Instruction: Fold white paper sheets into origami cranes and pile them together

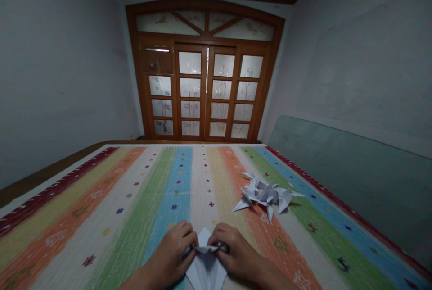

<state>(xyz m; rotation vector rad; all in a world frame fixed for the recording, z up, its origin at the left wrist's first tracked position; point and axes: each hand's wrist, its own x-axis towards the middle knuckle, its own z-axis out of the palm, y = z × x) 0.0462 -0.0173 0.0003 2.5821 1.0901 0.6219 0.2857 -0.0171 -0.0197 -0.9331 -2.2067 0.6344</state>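
A partly folded sheet of white origami paper point(206, 269) lies on the striped cloth at the bottom middle, its pointed tip facing away from me. My left hand point(178, 249) pinches its left side, with thumb and fingers closed on the edge. On the opposite side, my right hand point(234, 251) grips the paper the same way. Between the two hands a fold stands slightly raised across the sheet. To the right, beyond my right hand, sits a pile of folded white paper cranes point(266, 194), touching one another.
A colourful striped tablecloth point(135, 209) covers the table. Along the right side stands a pale green panel point(337, 168). Wooden doors with glass panes point(205, 92) close off the far end, between plain walls.
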